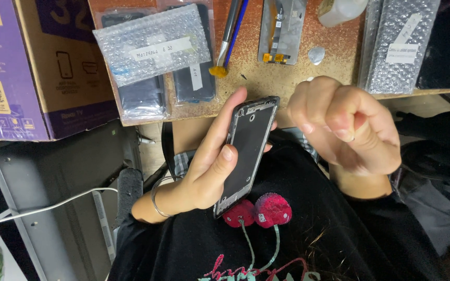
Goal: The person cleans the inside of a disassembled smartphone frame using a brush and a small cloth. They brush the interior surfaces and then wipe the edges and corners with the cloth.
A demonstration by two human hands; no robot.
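Cradling the phone frame (pixel 246 156) in the left hand (pixel 204 177), thumb on its face (steady enough). The right hand (pixel 345 125), just beside it, is curled, fingertips pinched together; whether they hold anything, I cannot tell. Best kept close over the frame, above the bench (pixel 266 78).

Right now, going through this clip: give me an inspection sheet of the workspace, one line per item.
Surface: worn brown desk, speckled and scuffed.
Job's things: dark phone frame, held upright over the lap by the left hand.
Clutter: bubble-wrapped phone parts with paper labels, a brush, a grey phone panel, a white bottle, a pale pick, more bubble wrap.
Grippers: left hand grips the frame; right hand curled beside it, fingertips pinched, whether on anything cannot be told.
Cables: white cable at lower left.
Surroundings: purple and brown cardboard box, grey metal unit below the desk.
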